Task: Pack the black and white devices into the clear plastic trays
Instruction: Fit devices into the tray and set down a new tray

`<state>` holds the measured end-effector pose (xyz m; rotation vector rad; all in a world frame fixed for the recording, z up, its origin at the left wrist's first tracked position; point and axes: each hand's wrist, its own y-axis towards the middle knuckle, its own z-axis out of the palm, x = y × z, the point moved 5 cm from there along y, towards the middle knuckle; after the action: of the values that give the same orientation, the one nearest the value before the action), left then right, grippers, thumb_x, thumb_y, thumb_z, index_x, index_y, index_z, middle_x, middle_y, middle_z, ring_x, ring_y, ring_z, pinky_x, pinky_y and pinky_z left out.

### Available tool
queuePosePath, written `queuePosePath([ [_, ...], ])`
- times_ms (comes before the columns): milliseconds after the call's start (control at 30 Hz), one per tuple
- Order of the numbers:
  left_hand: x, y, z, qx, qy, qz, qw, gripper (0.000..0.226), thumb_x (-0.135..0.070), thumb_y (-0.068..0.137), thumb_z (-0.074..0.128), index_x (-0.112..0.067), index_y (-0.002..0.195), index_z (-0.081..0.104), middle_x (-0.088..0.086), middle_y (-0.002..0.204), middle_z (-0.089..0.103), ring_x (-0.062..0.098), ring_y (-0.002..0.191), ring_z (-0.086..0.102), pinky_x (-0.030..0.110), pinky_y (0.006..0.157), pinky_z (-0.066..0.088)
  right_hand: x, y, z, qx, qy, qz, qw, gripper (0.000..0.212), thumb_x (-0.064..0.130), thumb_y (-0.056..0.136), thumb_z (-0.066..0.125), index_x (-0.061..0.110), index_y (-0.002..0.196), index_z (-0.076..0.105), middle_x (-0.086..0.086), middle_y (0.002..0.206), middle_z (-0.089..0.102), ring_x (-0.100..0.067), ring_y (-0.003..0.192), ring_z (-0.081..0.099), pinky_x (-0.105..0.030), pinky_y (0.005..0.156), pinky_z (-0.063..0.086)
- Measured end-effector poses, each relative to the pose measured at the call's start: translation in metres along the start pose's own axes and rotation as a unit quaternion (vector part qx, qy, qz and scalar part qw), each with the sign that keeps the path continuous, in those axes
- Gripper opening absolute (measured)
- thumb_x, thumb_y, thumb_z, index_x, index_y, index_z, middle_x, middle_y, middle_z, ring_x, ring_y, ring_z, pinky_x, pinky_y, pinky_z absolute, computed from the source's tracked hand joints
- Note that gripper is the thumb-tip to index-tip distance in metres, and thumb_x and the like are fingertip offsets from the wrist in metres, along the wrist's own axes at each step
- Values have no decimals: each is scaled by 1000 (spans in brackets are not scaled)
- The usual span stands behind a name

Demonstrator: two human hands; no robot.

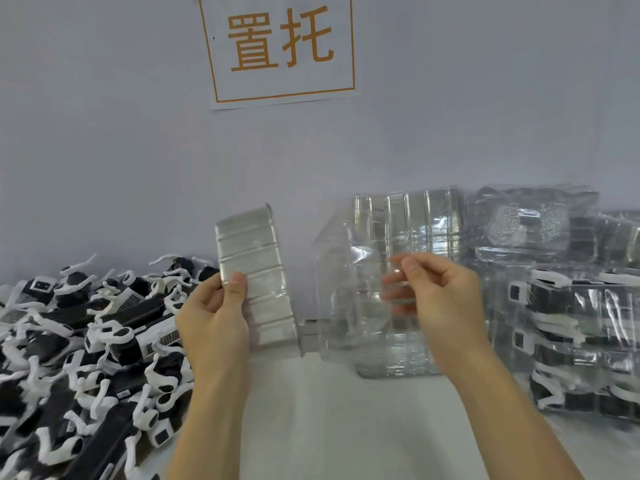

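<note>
Left hand gripping a ribbed clear tray, right hand pinching a larger clear tray.

The left hand holds a ribbed clear tray upright at frame centre, thumb pressed on its near face. The right hand pinches the edge of a second, larger clear tray, its fingers visible through the plastic. A heap of black and white devices fills the lower left of the white table. Packed trays holding devices are stacked at the right edge. A paper sign with orange characters hangs on the wall at top centre.
</note>
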<state>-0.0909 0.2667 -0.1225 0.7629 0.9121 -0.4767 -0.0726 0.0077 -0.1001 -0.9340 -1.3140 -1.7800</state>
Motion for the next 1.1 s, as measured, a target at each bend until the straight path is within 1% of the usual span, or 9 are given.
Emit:
queuePosePath([
  [167, 8, 6, -3, 57, 30, -18, 998, 10, -14, 93, 69, -22, 97, 72, -6, 85, 78, 11, 78, 75, 24, 65, 56, 15, 9, -29, -41, 63, -24, 997, 31, 10, 103, 51, 19, 84, 73, 2, 67, 70, -14, 54, 66, -20, 46, 51],
  [400, 28, 0, 5, 78, 23, -177, 981, 28, 9, 85, 53, -6, 61, 61, 3, 54, 56, 9, 41, 55, 18, 43, 46, 15, 13, -37, -28, 92, -8, 995, 29, 13, 103, 50, 19, 87, 74, 0, 74, 72, -13, 56, 66, -19, 47, 50],
  [533, 45, -4, 19, 129, 150, -116, 973, 20, -9, 92, 61, 7, 81, 64, 12, 71, 59, 20, 67, 55, 33, 66, 45, 16, 12, -36, -15, 124, 5, 992, 29, 12, 103, 50, 18, 87, 74, 0, 73, 71, -13, 55, 66, -18, 46, 49],
  [667, 68, -24, 50, 195, 361, -4, 912, 18, -38, 92, 65, -21, 90, 58, -13, 82, 56, 1, 71, 50, 16, 58, 36, 12, 12, -33, 5, 161, 35, 986, 30, 11, 102, 49, 17, 88, 75, 0, 72, 70, -12, 55, 64, -18, 47, 48],
  [733, 93, -35, 58, 270, 409, -41, 871, 40, -47, 90, 66, -24, 122, 59, -10, 107, 64, 8, 99, 60, 23, 78, 47, 9, 12, -32, 17, 167, 48, 985, 27, 11, 103, 49, 16, 93, 73, 1, 72, 69, -11, 55, 63, -18, 47, 48],
  [800, 105, -40, 58, 317, 473, -52, 820, 66, -58, 85, 67, -28, 141, 49, -4, 136, 58, 18, 131, 49, 35, 106, 39, 5, 13, -33, 23, 178, 60, 982, 26, 13, 103, 48, 15, 95, 73, 1, 72, 70, -10, 56, 63, -18, 47, 48],
  [967, 90, -33, 43, 230, 639, 36, 733, 71, -57, 74, 76, -39, 135, 45, -6, 138, 41, 20, 132, 34, 39, 106, 27, -1, 14, -36, 24, 224, 92, 970, 30, 12, 103, 48, 16, 92, 75, 1, 72, 68, -10, 56, 62, -18, 50, 51],
  [1033, 89, -31, 30, 170, 644, -29, 745, 82, -59, 69, 80, -25, 132, 40, 6, 132, 44, 28, 125, 42, 37, 97, 38, -5, 14, -36, 27, 234, 109, 966, 37, 12, 102, 48, 19, 84, 79, 2, 71, 68, -9, 55, 61, -18, 50, 51],
  [1100, 92, -34, 23, 151, 567, -101, 803, 78, -50, 71, 84, -13, 124, 40, 11, 123, 53, 29, 111, 54, 32, 81, 43, -8, 14, -35, 36, 239, 125, 962, 41, 12, 102, 49, 21, 78, 82, 3, 70, 67, -8, 55, 60, -18, 48, 49],
])
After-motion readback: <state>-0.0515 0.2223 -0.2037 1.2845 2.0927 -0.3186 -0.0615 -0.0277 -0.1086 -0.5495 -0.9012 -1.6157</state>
